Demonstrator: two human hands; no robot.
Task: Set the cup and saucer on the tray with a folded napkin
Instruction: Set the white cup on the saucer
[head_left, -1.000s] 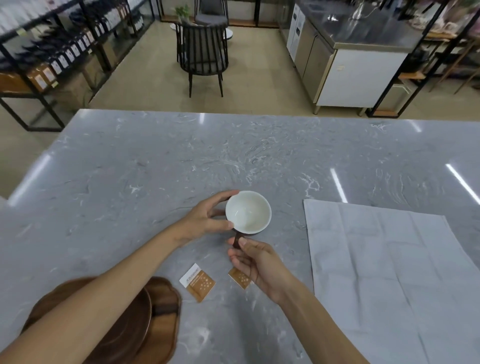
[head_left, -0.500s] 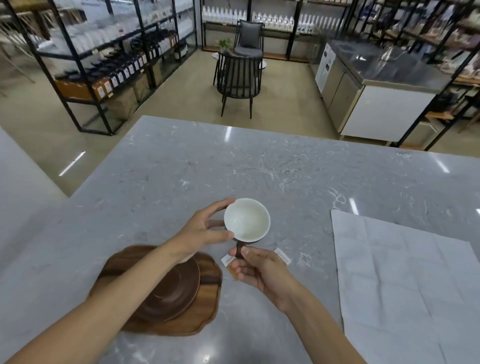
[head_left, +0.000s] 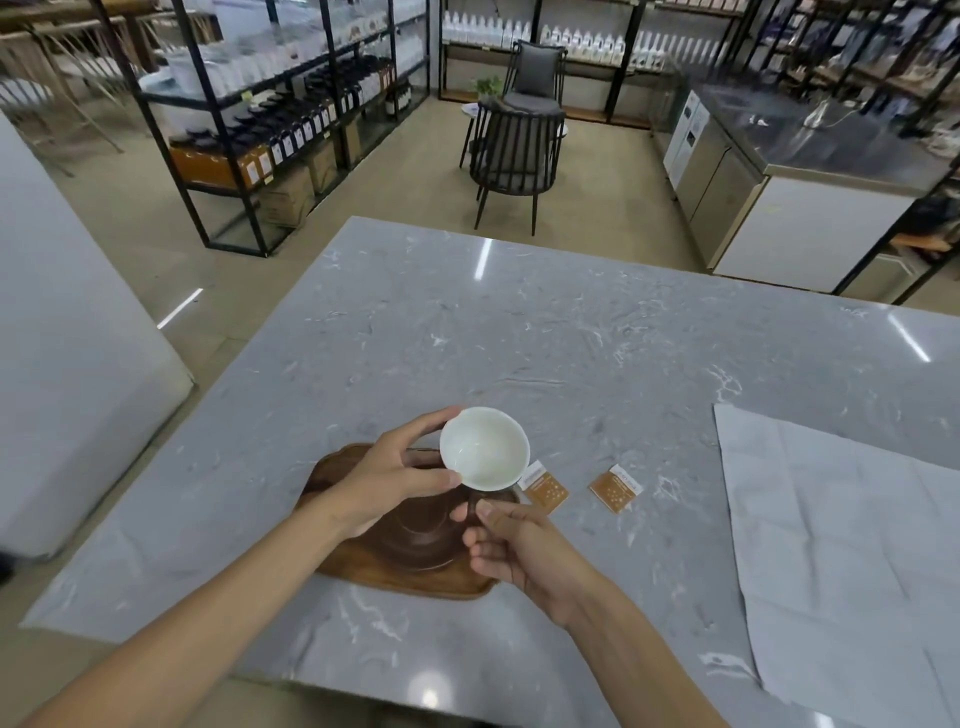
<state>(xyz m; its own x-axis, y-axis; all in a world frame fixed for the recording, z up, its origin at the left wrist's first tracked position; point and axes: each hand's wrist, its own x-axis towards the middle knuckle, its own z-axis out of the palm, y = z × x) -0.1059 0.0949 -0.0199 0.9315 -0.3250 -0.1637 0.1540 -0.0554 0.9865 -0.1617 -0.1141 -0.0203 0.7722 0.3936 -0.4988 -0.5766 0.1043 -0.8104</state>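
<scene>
Cup (head_left: 484, 448) now hangs over the saucer (head_left: 415, 535) on the wooden tray (head_left: 441, 584) — a second ago it was held above bare counter (head_left: 519, 338) with the tray off to the left, so it looks ready to be lowered. Left hand (head_left: 387, 480) curls round the rim, thumb and forefinger spread wide against it, while the right hand (head_left: 511, 545) pinches the dark handle below — both grasping. Two sachets (head_left: 543, 486) lie just right of the tray, and the napkin (head_left: 841, 545) lies unfolded, well apart.
</scene>
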